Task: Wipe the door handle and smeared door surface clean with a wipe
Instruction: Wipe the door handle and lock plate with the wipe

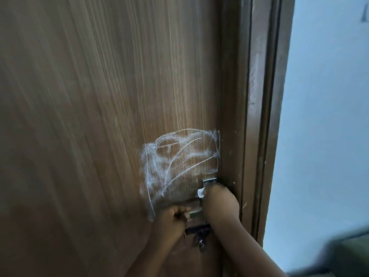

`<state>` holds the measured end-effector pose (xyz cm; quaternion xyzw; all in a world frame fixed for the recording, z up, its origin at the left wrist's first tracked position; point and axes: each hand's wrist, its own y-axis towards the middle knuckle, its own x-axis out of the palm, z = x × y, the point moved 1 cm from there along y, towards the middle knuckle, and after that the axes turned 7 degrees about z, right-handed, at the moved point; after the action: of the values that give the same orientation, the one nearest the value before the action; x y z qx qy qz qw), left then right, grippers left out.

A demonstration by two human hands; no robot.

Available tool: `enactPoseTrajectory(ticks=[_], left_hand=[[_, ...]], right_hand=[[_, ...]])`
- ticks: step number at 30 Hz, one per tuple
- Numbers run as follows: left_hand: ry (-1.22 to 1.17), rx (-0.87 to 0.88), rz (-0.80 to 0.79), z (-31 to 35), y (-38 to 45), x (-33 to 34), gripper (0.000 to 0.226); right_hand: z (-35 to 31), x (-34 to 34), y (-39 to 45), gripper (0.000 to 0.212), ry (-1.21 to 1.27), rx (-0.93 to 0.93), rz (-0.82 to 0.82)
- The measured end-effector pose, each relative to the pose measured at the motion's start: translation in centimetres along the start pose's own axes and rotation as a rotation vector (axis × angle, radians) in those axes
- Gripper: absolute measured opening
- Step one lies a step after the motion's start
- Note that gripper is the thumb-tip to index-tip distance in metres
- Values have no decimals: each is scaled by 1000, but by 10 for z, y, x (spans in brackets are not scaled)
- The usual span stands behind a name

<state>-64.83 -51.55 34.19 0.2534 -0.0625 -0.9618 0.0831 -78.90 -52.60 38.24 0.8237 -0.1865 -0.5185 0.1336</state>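
A brown wood-grain door [99, 116] fills the view. A white chalky smear [175, 156] covers the door above and left of the metal handle [194, 208]. My left hand [173, 216] is closed around the lever of the handle. My right hand [221, 202] presses a white wipe [200, 192] against the handle's metal plate [209, 181], just under its top edge. Most of the wipe is hidden under my fingers.
A dark latch or bolt [199, 230] sits below the handle, between my forearms. The dark brown door frame [259, 116] runs down the right side, with a pale blue wall [329, 116] beyond it. A blurred dark green object [347, 254] lies at the bottom right.
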Motion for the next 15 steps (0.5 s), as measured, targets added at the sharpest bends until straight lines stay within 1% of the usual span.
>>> enactPoseTrajectory(ticks=[2,3,4,6,7,8,9,11,13,15], left_hand=[[-7,-7,-14,5,-2,-2,20],[-16,-7,-27,7,-2,-3,22],[-20,-8,-53,8,0,-6,25],[2,7,-130,9,6,-12,29],[23,23,-165,10,10,-15,29],[50,34,-198,11,14,-17,26],[75,40,-232,13,17,-20,22],[138,66,-294,15,24,-24,13],[190,96,-338,17,28,-24,16],[242,140,-365,19,32,-26,16]], right_hand=[[8,-10,-9,30,189,-17,-27],[12,-14,-15,28,285,-7,5],[15,-18,-20,25,355,13,86],[19,-22,-20,23,400,40,290],[18,-24,-18,25,385,40,351],[15,-26,-14,29,357,28,370],[10,-26,-7,33,283,-3,343],[1,-24,8,40,28,-80,207],[-6,-20,20,41,-167,-107,85],[-11,-16,22,46,-285,-114,3]])
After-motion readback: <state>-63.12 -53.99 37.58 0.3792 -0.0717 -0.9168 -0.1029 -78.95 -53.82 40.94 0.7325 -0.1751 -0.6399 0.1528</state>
